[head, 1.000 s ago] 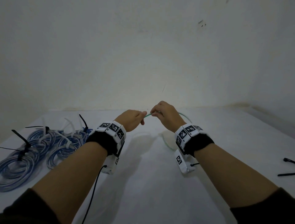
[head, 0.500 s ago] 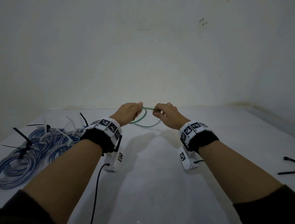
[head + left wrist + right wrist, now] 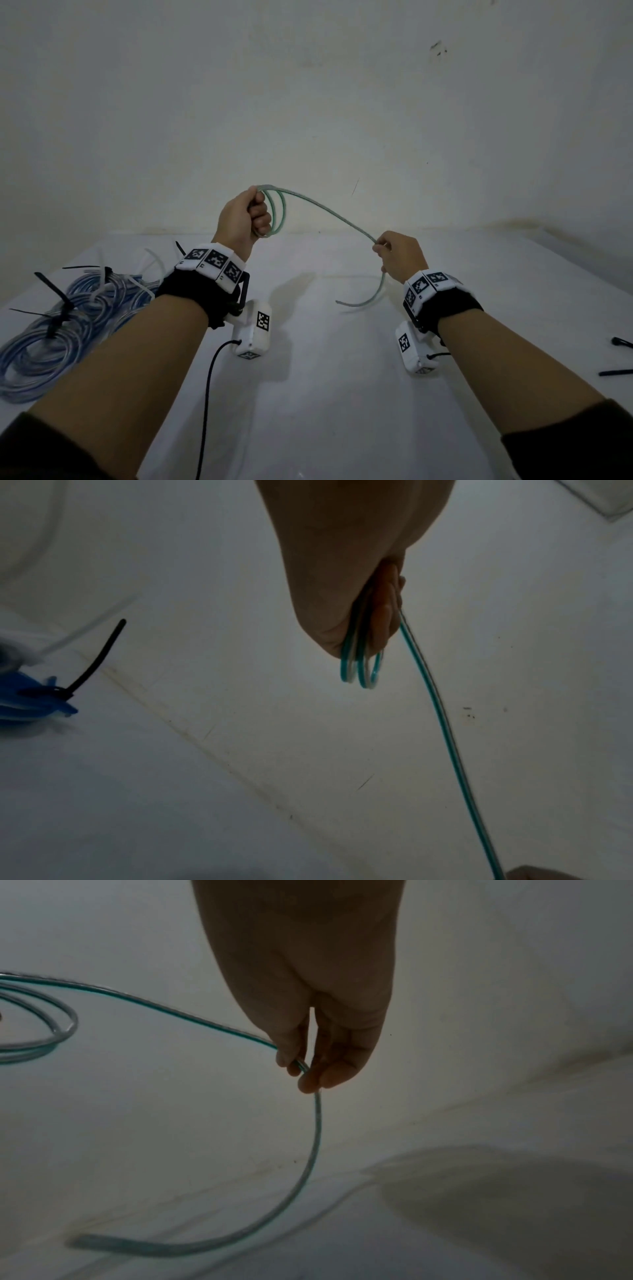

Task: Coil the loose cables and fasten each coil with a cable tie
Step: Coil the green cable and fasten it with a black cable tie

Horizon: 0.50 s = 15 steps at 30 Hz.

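Green cable [image 3: 329, 209]: held in air above white table [image 3: 342, 394]. Light, springy, probably slick. Small loops clenched in left hand [image 3: 241, 219]; free run pinched in right hand [image 3: 399, 255], tail hanging. Best gripped at loop crossing. Tied blue coils [image 3: 51, 325] far left.

Green-and-clear cable [image 3: 329, 209], blue coils [image 3: 51, 329], seemingly black ties [image 3: 56, 301].
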### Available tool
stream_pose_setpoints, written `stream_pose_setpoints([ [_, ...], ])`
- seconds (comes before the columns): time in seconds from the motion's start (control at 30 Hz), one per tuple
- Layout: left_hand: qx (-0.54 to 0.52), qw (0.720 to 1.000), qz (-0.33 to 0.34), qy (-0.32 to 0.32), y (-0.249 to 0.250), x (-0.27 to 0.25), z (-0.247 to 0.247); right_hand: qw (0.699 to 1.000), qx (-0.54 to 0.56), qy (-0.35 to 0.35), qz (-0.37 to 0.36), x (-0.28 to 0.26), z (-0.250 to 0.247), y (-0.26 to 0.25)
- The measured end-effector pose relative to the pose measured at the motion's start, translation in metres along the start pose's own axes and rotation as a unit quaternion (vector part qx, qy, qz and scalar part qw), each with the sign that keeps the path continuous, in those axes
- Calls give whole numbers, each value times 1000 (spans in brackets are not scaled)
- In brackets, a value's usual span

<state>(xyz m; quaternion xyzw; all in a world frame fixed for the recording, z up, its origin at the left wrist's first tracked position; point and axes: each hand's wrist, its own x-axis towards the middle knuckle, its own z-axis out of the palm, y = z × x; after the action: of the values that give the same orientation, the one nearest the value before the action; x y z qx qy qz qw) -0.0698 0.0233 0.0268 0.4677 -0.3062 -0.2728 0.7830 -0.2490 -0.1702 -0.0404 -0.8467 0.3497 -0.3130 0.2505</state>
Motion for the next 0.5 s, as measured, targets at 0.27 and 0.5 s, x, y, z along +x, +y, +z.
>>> stream_pose_setpoints([
  [0.27,-5,999,4,-51,-13,-1,14,995,56,-75,-21,-3,7,-16],
  [0.5,96,992,72,-48,-24,0,20,969,146,-194,-45,-16,10,-31],
])
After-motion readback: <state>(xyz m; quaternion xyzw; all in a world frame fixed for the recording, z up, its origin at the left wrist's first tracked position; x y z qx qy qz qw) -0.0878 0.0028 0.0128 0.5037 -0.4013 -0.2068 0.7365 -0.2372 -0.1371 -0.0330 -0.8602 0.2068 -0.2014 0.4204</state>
